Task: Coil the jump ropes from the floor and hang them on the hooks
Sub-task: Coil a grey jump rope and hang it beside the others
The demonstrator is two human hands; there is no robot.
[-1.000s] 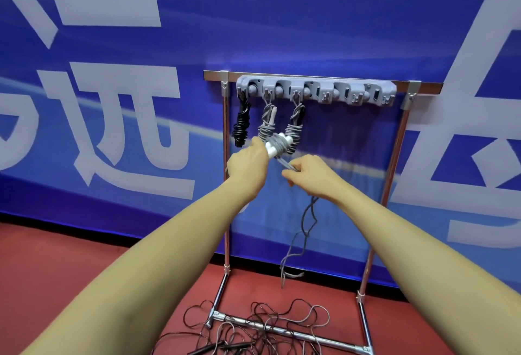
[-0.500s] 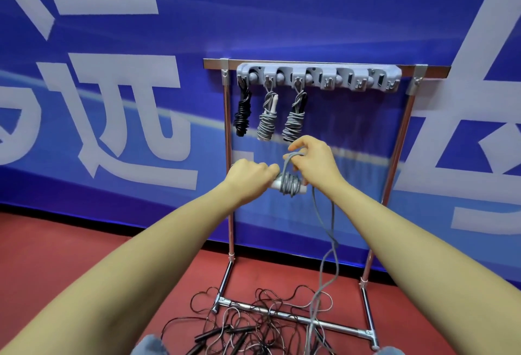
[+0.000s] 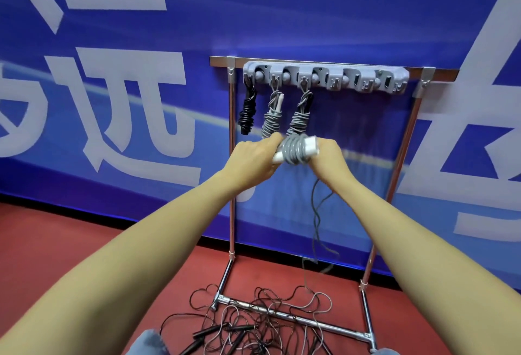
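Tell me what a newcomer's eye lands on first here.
At centre, the left hand and right hand grip a white-handled grey jump rope coil, its tail dangling. Behind it, three coiled ropes hang from the grey hook rail. Below, tangled ropes litter the red floor.

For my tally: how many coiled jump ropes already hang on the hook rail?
3: a black rope on the leftmost hook, a grey rope next, another grey rope third. None seems hidden.

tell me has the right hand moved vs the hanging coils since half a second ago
Yes. The right hand was at the middle of the grey bundle; now it is at the bundle's right end, still below the hanging coils.
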